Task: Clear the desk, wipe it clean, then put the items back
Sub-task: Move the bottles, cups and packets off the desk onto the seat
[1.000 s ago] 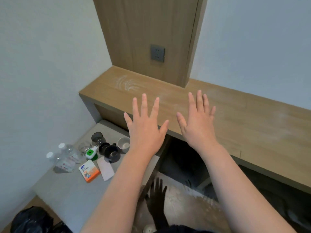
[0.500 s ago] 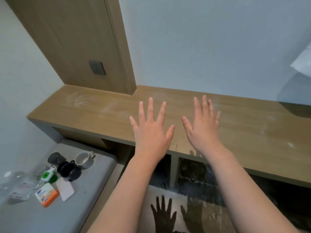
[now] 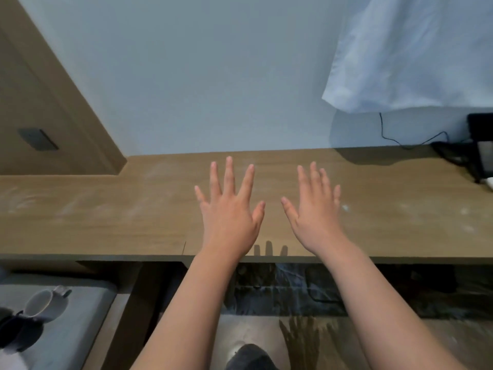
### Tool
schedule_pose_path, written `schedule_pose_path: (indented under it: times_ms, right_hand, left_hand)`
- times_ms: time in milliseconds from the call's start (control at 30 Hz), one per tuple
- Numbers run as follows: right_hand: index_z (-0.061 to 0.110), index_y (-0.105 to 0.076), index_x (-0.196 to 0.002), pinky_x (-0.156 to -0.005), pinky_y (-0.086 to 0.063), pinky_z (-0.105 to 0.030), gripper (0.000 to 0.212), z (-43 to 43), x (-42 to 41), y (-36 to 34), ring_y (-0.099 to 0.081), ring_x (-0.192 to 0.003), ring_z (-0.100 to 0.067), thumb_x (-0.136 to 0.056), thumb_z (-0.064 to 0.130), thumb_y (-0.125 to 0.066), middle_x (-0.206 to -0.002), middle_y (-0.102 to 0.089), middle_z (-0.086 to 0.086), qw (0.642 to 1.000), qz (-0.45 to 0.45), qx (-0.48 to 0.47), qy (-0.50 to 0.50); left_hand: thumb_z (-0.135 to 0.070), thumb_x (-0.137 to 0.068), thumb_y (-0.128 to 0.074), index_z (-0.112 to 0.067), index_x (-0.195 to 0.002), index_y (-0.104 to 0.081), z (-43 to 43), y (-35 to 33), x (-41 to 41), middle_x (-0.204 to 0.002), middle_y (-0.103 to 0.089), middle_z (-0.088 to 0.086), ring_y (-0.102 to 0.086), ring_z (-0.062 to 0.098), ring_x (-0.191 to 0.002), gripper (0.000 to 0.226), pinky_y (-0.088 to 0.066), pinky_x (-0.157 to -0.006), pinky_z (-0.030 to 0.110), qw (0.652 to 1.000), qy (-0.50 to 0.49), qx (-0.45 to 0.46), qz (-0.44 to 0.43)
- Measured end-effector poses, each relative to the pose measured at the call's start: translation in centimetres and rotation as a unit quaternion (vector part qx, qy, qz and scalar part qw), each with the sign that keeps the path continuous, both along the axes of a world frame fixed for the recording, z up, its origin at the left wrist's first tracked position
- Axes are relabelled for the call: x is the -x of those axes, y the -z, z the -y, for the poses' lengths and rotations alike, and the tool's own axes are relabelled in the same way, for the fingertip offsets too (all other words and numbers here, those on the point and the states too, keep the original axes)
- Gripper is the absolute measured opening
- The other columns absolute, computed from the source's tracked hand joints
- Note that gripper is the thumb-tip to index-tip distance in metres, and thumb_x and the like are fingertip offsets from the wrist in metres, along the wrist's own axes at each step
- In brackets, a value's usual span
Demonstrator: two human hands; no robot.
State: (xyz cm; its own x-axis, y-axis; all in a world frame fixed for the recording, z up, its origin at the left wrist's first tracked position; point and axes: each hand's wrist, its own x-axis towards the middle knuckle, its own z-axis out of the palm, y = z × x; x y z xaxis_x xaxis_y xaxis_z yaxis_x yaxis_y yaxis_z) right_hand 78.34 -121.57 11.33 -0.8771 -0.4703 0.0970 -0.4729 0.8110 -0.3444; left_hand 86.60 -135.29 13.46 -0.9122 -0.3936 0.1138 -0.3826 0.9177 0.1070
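A long wooden desk (image 3: 112, 214) runs across the view, its top bare and streaked with pale dusty smears. My left hand (image 3: 229, 209) and my right hand (image 3: 314, 212) are held flat over its middle, fingers spread and straight, holding nothing. On a grey bench (image 3: 80, 329) at the lower left lie a white mug (image 3: 45, 303) on its side and a black cup (image 3: 18, 332).
A wood wall panel with a grey socket (image 3: 37, 138) stands at the left. A white cloth (image 3: 416, 49) hangs at the upper right. A black device (image 3: 480, 145) with a cable (image 3: 400, 140) sits at the desk's right end. Dark floor shows below.
The view has swung to the right along the desk. The bench items have slid to the lower left edge, and the cloth and black device have come into sight. Both hands stay spread.
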Motion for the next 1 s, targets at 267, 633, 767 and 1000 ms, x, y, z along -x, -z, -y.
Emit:
schedule_pose_path:
  times_ms: [267, 633, 767, 1000]
  right_hand:
    - [0.023, 0.011, -0.152, -0.117, 0.01, -0.046, 0.072, -6.0, 5.6, 0.7, 0.02, -0.146, -0.022, -0.098, 0.054, -0.023, -0.158, 0.021, -0.003, 0.999, 0.006, -0.025, 0.043]
    - [0.022, 0.003, -0.154, -0.119, 0.005, -0.047, 0.067, -12.7, 18.5, 3.0, 0.012, -0.148, -0.022, -0.101, 0.046, -0.029, -0.161, 0.014, -0.005, 0.996, 0.034, -0.082, 0.024]
    - [0.02, -0.005, -0.154, -0.118, 0.005, -0.042, 0.062, -16.3, 22.1, 3.1, 0.006, -0.148, -0.018, -0.101, 0.039, -0.033, -0.162, 0.006, -0.003, 0.998, 0.021, -0.027, 0.044]
    - [0.02, -0.006, -0.154, -0.119, 0.002, -0.041, 0.066, -23.4, 25.7, 4.2, 0.006, -0.148, -0.018, -0.1, 0.034, -0.041, -0.162, 0.005, -0.003, 0.996, 0.051, -0.029, 0.064]
  left_hand:
    - [-0.052, -0.1, -0.023, -0.038, -0.152, 0.015, -5.3, 0.7, 7.2, -0.159, 0.03, 0.0, 0.032, 0.027, -0.144, 0.065, 0.005, -0.114, 0.064, 0.998, 0.057, -0.02, 0.017]
    - [-0.049, -0.102, -0.023, -0.037, -0.153, 0.012, -11.8, 4.2, 19.4, -0.16, 0.025, 0.001, 0.026, 0.028, -0.146, 0.064, 0.003, -0.115, 0.063, 0.994, 0.067, -0.058, 0.064]
    - [-0.05, -0.102, -0.023, -0.036, -0.153, 0.012, -14.7, 4.6, 23.3, -0.161, 0.024, 0.002, 0.025, 0.029, -0.147, 0.064, 0.002, -0.115, 0.063, 0.993, 0.069, -0.048, 0.083]
    - [-0.054, -0.101, -0.022, -0.036, -0.153, 0.014, -21.0, 5.2, 27.5, -0.161, 0.024, 0.002, 0.027, 0.03, -0.146, 0.066, 0.003, -0.114, 0.063, 0.989, 0.098, -0.034, 0.102]
